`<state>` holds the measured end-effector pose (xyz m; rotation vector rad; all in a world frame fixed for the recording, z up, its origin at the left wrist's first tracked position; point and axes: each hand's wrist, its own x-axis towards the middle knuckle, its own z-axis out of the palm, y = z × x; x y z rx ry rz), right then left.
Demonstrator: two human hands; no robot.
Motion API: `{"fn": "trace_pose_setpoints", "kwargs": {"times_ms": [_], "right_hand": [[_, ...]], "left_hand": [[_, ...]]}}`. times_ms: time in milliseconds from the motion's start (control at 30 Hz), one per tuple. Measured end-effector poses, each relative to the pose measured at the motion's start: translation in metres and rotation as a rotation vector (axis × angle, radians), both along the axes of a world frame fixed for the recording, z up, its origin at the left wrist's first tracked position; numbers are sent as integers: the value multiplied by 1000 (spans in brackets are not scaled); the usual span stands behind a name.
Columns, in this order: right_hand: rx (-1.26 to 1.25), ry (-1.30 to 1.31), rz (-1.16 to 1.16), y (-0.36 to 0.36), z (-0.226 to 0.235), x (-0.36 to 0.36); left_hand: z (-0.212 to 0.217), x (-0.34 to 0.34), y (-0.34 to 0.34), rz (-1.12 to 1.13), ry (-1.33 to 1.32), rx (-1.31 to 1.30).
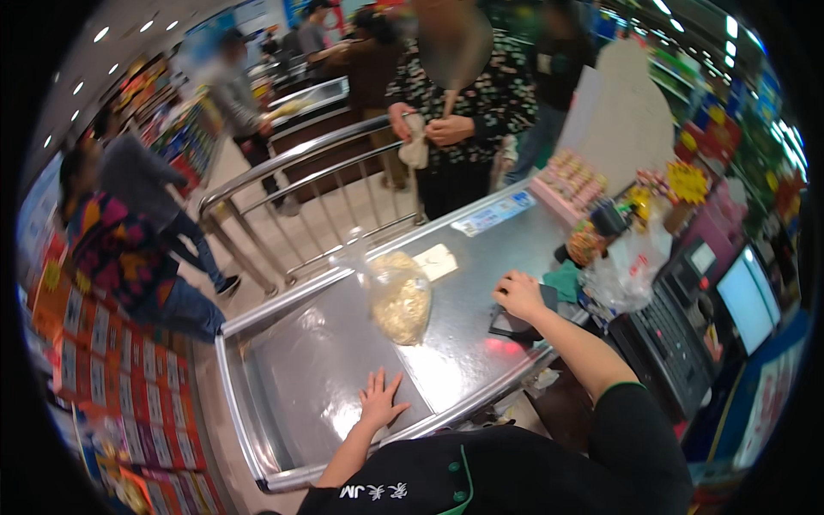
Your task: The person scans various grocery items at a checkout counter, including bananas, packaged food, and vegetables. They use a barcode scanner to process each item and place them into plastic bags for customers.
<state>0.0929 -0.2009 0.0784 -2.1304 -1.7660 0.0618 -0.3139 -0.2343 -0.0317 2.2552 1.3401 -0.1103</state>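
My left hand [380, 403] lies flat on the metal checkout counter [300, 378], fingers spread and nothing in it. Farther right, my right hand [518, 296] is curled over a black barcode scanner [508, 324], which throws a red glow onto the counter just below it. Between my hands, toward the far edge, sits a clear plastic bag [400, 300] full of pale yellow pieces too small to name. Its twisted top leans to the left, apart from both hands. A small cream-coloured flat packet [437, 262] touches or lies close behind the bag.
At the right stand a keyboard [661, 343], a lit screen [748, 299] and white plastic bags [625, 275]. A pink box of small goods [571, 184] is at the far right corner. Beyond a metal railing [300, 163], a person in a patterned top [506, 94] faces the counter.
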Motion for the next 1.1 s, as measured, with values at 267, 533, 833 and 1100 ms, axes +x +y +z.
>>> {"fn": "trace_pose_setpoints", "kwargs": {"times_ms": [267, 533, 833, 1100], "right_hand": [[-32, 57, -416, 6, 0, 8], [-148, 19, -378, 6, 6, 7], [-219, 83, 8, -12, 19, 6], [-134, 94, -80, -5, 13, 3]], "left_hand": [[-22, 15, 19, 72, -81, 95], [-12, 16, 16, 99, -83, 82], [-19, 20, 6, 174, -173, 207], [-24, 15, 6, 174, -211, 279]]}}
